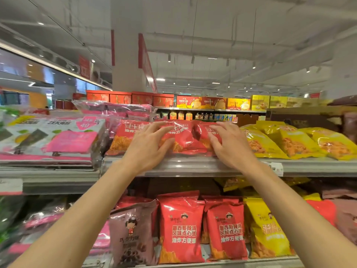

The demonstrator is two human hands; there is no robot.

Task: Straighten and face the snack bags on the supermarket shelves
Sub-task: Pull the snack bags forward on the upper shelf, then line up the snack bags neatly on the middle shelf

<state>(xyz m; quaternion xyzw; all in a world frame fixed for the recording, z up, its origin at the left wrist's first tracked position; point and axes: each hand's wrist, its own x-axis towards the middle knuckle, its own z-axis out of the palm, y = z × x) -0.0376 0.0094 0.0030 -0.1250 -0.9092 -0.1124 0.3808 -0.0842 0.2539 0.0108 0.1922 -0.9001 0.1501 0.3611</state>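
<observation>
Red snack bags (185,138) lie flat on the top shelf (193,167), straight ahead. My left hand (148,144) rests on the left part of the red pile with its fingers spread. On the right part of the same pile my right hand (229,144) lies with fingers spread too. Neither hand grips a bag. Yellow snack bags (293,142) lie to the right of the red ones. Pink and white flat packs (58,136) are stacked to the left.
On the shelf below stand upright red bags (181,227), a mauve bag (133,235) and yellow bags (268,229). A brown carton (301,117) sits behind the yellow bags. Price tags (276,168) hang on the shelf edge.
</observation>
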